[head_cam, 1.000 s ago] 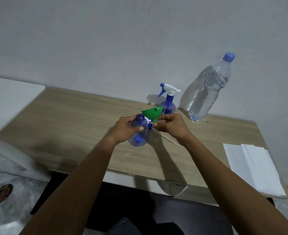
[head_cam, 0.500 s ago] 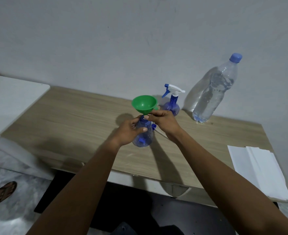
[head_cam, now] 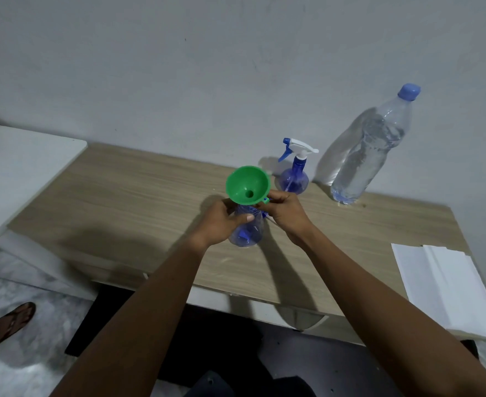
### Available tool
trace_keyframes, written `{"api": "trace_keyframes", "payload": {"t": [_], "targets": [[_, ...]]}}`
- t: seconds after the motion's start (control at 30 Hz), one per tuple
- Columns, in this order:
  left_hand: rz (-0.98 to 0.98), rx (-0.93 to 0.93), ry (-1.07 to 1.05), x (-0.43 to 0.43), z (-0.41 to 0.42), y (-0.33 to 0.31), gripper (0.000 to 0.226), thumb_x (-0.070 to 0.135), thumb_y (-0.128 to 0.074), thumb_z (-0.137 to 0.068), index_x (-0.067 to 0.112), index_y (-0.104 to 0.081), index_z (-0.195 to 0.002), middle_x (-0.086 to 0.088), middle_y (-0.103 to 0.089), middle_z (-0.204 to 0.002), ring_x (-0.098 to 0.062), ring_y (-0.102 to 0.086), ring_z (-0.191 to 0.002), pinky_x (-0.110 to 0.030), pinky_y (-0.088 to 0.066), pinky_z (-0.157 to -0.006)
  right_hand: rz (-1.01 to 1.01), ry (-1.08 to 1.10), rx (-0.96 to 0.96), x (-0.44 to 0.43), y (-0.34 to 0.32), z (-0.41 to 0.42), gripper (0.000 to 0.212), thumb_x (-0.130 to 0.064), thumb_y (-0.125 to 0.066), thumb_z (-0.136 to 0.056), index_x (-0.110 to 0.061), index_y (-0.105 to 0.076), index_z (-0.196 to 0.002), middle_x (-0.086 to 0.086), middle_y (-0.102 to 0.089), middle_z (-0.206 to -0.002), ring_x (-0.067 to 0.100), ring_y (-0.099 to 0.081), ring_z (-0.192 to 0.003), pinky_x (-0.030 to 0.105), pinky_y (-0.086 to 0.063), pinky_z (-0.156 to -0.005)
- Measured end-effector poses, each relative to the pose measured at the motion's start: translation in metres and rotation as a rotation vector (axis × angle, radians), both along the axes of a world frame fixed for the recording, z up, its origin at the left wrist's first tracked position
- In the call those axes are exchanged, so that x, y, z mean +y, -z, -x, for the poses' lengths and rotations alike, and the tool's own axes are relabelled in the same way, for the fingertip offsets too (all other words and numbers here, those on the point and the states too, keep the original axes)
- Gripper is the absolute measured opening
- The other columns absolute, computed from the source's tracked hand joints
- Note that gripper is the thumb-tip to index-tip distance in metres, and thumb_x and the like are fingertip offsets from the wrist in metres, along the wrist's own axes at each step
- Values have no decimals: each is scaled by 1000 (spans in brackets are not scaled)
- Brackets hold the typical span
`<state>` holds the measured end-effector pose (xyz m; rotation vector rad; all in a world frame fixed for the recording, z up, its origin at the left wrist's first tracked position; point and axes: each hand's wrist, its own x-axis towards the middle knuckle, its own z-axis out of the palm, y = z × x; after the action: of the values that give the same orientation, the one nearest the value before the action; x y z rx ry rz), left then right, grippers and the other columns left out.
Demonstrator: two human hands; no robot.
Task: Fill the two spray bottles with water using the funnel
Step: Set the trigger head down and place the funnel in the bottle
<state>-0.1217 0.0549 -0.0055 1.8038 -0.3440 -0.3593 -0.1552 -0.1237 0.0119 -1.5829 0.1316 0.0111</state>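
**Pale wall, wood worktop: funnel over the open spray bottle**

Pale grey wall (head_cam: 207, 67) backs a wood-grain worktop (head_cam: 138, 196). Near the middle of it stands a blue spray bottle (head_cam: 247, 232) with no trigger head on. The left grip (head_cam: 221, 222) is wrapped round its shoulder, thumb across the front. A green funnel (head_cam: 247, 184) sits upright over the bottle's neck, its spout hidden under the bowl. The right grip (head_cam: 286, 213) pinches the funnel at the small tab on its right side.

Behind them, close to the wall, a second spray bottle (head_cam: 293, 179) stands with its white and blue trigger head fitted. Just to its right is a tall capped water bottle (head_cam: 370, 150), mostly full. White folded paper (head_cam: 448, 285) lies at the worktop's right end. A sandalled foot (head_cam: 7, 325) shows on the floor at lower left.
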Motion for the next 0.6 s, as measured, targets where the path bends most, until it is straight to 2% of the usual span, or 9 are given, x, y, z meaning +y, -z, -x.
{"api": "trace_keyframes", "payload": {"t": [0.1,0.27,0.33,0.43,0.53,0.6], "targets": [[9,-6,0,-1,2,-2,37,4,-76,-86,4,-68,-123,-9,-74,-117,-20,-68,-112,-36,-54,-100,-26,0,-11,1,0,1,34,-1,-77,-83,-5,-74,-117,9,-79,-101,18,-72,-95,31,-58,-89],[-12,-19,22,0,2,-3,37,5,-75,-88,3,-67,-124,-8,-74,-117,-15,-69,-109,-24,-53,-93,-23,12,-18,1,1,2,32,3,-75,-83,-8,-74,-113,-4,-80,-91,11,-72,-88,24,-58,-83],[-17,-26,44,0,3,-4,37,4,-73,-89,3,-66,-125,-7,-74,-117,-14,-69,-109,-20,-53,-91,-10,26,-23,-2,4,3,31,3,-77,-82,-9,-76,-111,-2,-80,-92,10,-71,-88,26,-57,-83],[-20,-12,58,0,6,-7,39,8,-73,-90,7,-64,-128,-4,-73,-120,-17,-68,-113,-35,-54,-100,-9,42,-17,-5,6,6,32,1,-79,-81,-6,-76,-113,12,-78,-104,18,-69,-93,36,-57,-89],[-39,-6,53,0,9,-10,41,16,-73,-90,11,-64,-129,-1,-73,-121,-18,-67,-116,-47,-50,-106,-24,72,1,-10,7,11,38,3,-79,-81,3,-72,-118,19,-74,-114,20,-69,-95,34,-58,-90],[-48,2,11,-3,14,-9,45,21,-73,-86,12,-63,-129,-1,-73,-120,-19,-67,-115,-51,-49,-107,-18,107,14,-16,6,16,38,5,-78,-81,3,-71,-118,19,-73,-114,19,-68,-93,27,-59,-86]]}}
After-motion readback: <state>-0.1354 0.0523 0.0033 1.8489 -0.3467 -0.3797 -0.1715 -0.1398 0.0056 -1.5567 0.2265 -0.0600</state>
